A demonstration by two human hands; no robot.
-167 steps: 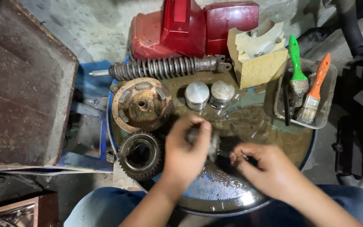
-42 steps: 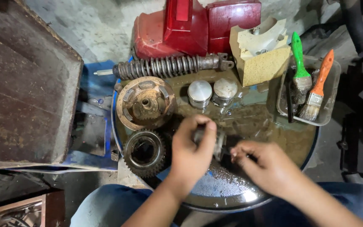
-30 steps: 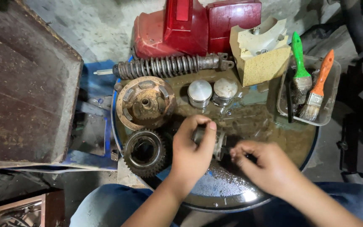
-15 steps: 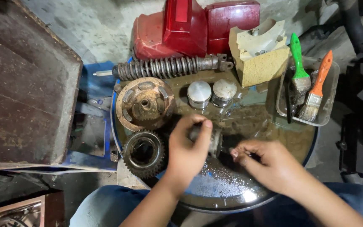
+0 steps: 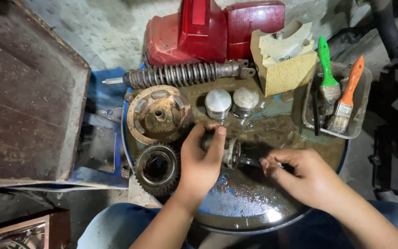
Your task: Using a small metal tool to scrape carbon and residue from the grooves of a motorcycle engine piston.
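Observation:
My left hand grips a small greasy metal shaft assembly over the oily drum top, thumb and fingers wrapped round its left end. My right hand pinches the thin dark end of the same part between fingertips at its right side. Both hands hold it just above the wet, dirty surface. Behind the left hand lie a round clutch hub and a toothed gear.
Two shiny pistons stand behind the hands. A coil shock absorber lies across the back, red plastic covers behind it. A clear tray with green and orange brushes sits right. A rusty metal box stands left.
The right hand has slid slightly right along the part's thin end, and the left hand has re-gripped with small turning movements. Everything else stays in place.

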